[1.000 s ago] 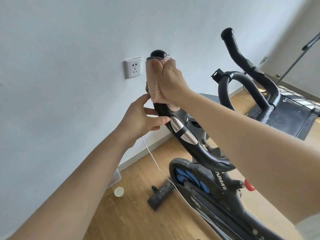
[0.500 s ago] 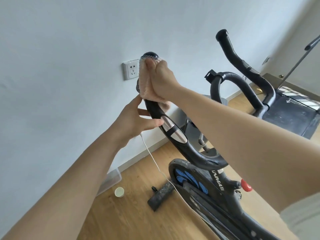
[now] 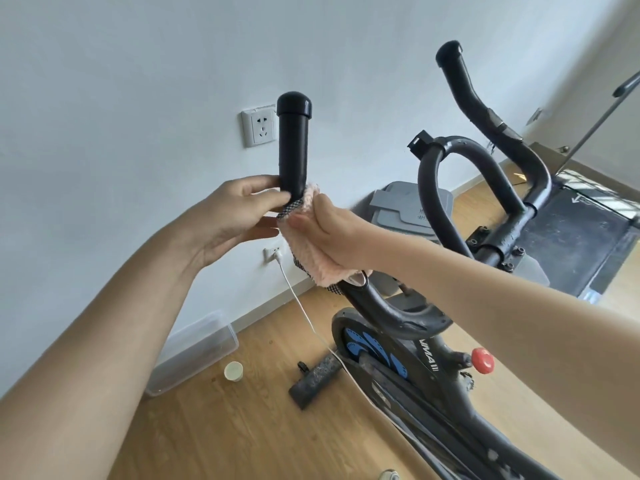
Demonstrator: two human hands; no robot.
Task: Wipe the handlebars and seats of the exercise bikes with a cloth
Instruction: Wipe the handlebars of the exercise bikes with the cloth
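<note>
A white wall socket (image 3: 259,125), clear plastic box (image 3: 194,351), paper cup (image 3: 233,371) and grey bin (image 3: 401,211) sit along the wall.

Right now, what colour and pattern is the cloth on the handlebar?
The cloth is fluffy pale pink with a black-and-white checked edge, seen in the head view.

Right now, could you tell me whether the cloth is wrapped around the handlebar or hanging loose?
Wrapped. The pink cloth curls around the near handlebar, pressed on by the right hand, while the left hand pinches its checkered edge.
</note>
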